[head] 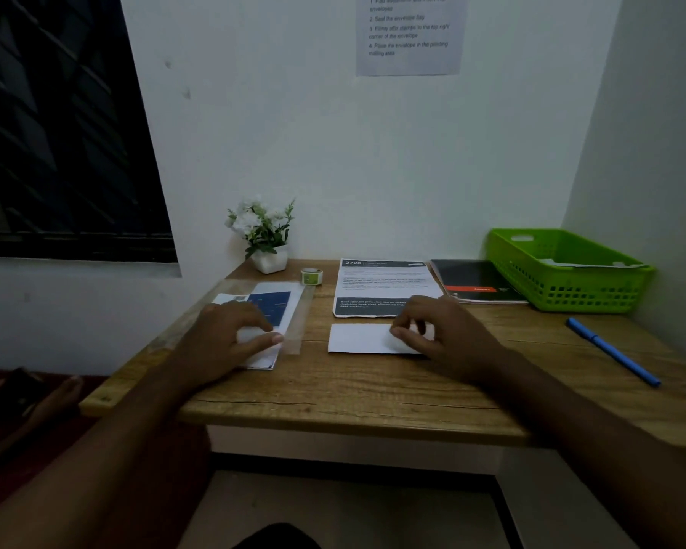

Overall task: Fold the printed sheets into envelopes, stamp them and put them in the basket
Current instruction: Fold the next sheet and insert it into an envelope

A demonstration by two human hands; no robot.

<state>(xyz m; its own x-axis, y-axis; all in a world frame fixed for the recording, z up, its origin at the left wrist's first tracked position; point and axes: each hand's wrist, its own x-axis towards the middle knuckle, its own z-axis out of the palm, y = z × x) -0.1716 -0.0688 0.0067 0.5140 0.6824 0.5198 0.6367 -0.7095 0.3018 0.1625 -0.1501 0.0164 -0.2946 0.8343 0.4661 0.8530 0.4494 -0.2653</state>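
From the head camera, the only view here, the person sits at a small wooden desk (373,394) pushed into a corner, with both hands down on paper. The right hand (440,334) rests curled over the right end of a folded white sheet (359,338) lying flat near the desk's middle, fingertips pressing it down, probably to sharpen the crease or keep it from springing open; whether it pinches an edge I cannot tell. The left hand (230,338) lies on a stack of envelopes (270,311) in a clear sleeve at the left, fingers loosely bent and thumb along the stack's near edge, seemingly to draw 1 off (the grip itself is hidden). Just behind the folded piece lies 1 more printed sheet (381,287), unfolded, within easy reach. A small roll of green stamps (311,276) stands between the envelopes and that sheet, beside a potted plant (264,235). The green basket (567,267) sits at the far right corner, already holding something white, next to a dark notebook (480,281); a blue pen (612,350) lies apart on the right
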